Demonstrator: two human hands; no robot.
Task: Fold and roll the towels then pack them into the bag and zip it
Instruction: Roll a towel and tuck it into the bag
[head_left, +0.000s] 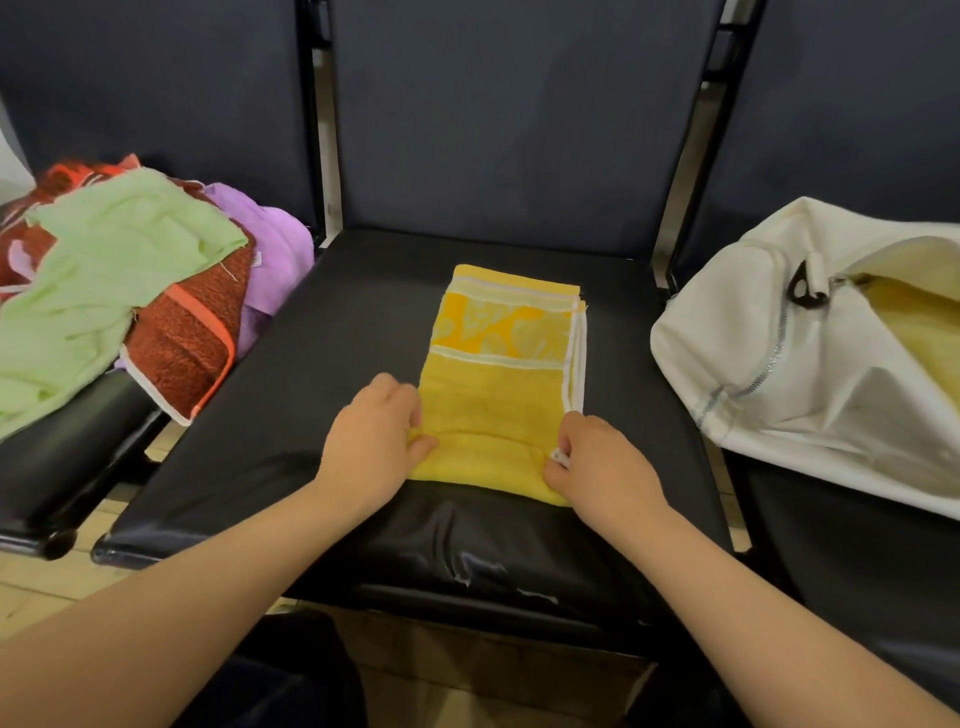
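Note:
A yellow towel (498, 395), folded into a long narrow strip with a patterned orange band at its far end, lies on the middle black seat (322, 364). My left hand (374, 441) pinches the near left corner of the towel. My right hand (597, 467) grips the near right corner, fingers curled on the white hem. The near end is lifted into a small fold. A white bag (753, 374) lies unzipped on the right seat, with a pale yellow towel (924, 322) showing inside its mouth.
A heap of unfolded towels sits on the left seat: a light green one (104, 270) on top, a red-brown one (192, 332) under it, a purple one (275, 260) behind. Dark seat backs stand behind. The floor is visible below the seat edges.

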